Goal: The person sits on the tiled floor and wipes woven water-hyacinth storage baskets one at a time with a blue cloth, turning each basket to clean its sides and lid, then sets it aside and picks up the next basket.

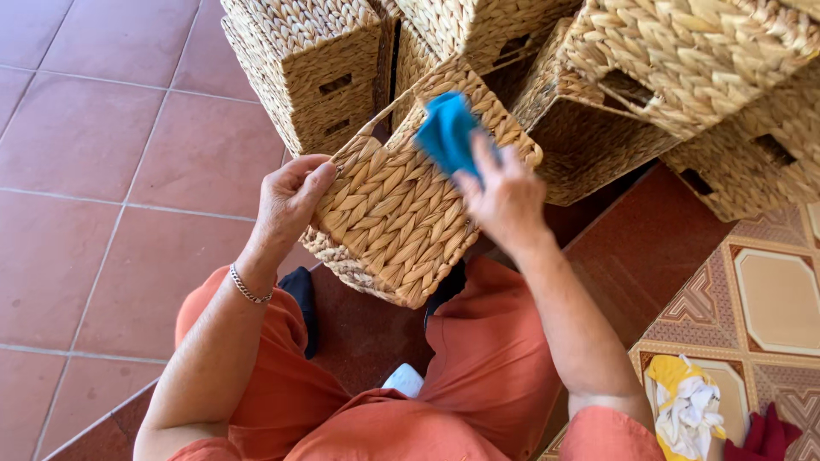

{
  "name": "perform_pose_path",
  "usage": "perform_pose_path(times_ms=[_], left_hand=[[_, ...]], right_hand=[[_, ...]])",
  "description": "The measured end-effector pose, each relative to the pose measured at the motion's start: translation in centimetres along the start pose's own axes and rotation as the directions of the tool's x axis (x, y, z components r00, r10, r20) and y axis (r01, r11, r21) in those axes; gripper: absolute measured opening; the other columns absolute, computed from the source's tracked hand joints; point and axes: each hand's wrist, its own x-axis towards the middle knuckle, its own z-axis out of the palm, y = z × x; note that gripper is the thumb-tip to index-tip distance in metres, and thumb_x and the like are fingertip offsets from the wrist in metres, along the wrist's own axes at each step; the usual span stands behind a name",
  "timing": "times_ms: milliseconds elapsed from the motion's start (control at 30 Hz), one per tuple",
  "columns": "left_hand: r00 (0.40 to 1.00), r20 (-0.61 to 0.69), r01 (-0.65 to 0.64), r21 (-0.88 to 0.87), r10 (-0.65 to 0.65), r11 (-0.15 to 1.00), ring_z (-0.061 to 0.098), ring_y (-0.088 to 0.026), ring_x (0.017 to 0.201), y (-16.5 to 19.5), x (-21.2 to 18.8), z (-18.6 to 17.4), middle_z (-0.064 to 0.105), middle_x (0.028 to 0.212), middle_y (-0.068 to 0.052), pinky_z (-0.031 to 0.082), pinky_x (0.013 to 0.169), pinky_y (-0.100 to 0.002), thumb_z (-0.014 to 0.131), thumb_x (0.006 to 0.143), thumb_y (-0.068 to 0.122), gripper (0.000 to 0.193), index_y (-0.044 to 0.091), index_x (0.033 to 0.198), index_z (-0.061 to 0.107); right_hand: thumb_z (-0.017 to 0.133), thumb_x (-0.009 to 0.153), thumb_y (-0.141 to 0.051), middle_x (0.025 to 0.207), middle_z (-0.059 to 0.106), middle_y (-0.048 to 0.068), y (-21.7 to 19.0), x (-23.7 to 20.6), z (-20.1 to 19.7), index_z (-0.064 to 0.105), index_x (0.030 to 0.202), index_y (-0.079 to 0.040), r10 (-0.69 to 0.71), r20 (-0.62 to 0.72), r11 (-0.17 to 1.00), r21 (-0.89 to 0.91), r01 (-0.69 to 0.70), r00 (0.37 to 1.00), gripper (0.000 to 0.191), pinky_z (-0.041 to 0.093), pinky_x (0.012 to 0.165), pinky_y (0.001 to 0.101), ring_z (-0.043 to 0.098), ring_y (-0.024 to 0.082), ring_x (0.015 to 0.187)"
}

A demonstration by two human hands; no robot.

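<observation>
Terracotta floor tiles below, woven baskets stacked beyond your fingertips. Left hand clamps wicker basket edge, thumb on weave. Right hand pinches blue cloth against upper rim. Steady basket on knees, wipe along weave, light pressure.

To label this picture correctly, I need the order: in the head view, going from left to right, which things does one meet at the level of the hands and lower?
Left hand → woven basket that it holds → blue cloth → right hand → yellow and white cloth on the patterned floor → dark red cloth.
</observation>
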Motion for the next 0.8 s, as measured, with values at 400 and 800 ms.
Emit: perform_pose_path(times_ms=[400,800], left_hand=[[0.986,-0.153,-0.06,0.037,0.065,0.998,0.053,-0.004,0.072,-1.5,2.9,0.0,0.064,0.077,0.004,0.045,0.063,-0.023,0.07,0.1,0.028,0.028,0.0,0.094,0.071],[0.982,-0.092,-0.161,0.053,0.165,0.986,0.055,-0.003,0.072,-2.4,3.6,-0.8,0.065,0.077,0.006,0.048,0.064,-0.022,0.067,0.102,0.027,0.029,0.0,0.091,0.071]], right_hand=[[0.073,0.09,-0.033,0.09,0.06,0.017,-9.6,-2.3,-0.6,0.056,0.141,0.004,-0.475,-0.124,0.867,0.103,0.487,0.871,0.066,0.061,0.059,0.0389,0.065,0.029,0.079],[0.065,0.104,-0.036,0.088,0.063,0.018,0.8,8.1,0.5,0.05,0.145,-0.002,0.121,0.06,0.979,-0.17,-0.109,0.991,0.056,0.055,0.051,0.0405,0.062,0.026,0.064]])
